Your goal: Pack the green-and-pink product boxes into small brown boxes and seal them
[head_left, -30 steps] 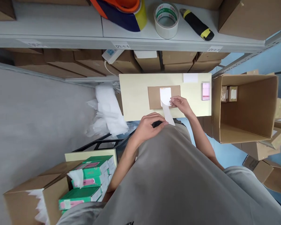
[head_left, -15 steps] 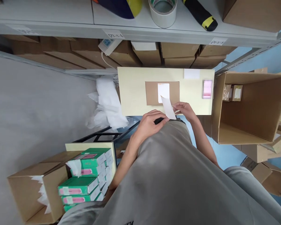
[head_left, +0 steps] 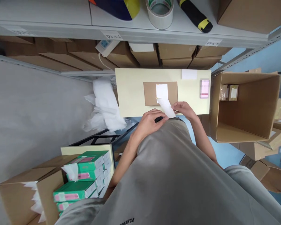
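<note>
A white paper slip (head_left: 166,108) is held over the near edge of a pale tabletop (head_left: 131,107), its far end curling. My left hand (head_left: 152,121) pinches its near end between thumb and fingers. Something black shows beside that palm; I cannot tell what it is. At the slip's right edge, my right hand (head_left: 184,110) is closed, with thumb and fingertips on the paper. Just beyond lies a flat brown cardboard box (head_left: 150,93) with a white label (head_left: 162,90) on top. The slip's far end overlaps the label's lower part in this view.
A large open carton (head_left: 245,115) stands right of the table, small boxes inside. A pink-screened phone (head_left: 204,88) lies at the table's right. Green boxes (head_left: 75,187) are stacked lower left. White wrapping (head_left: 105,103) hangs left. A tape roll (head_left: 160,15) sits on the shelf above.
The slip's far end has swung slightly left and the paper now bends more. Both hands keep nearly the same position on it. The whole view has shifted a little.
</note>
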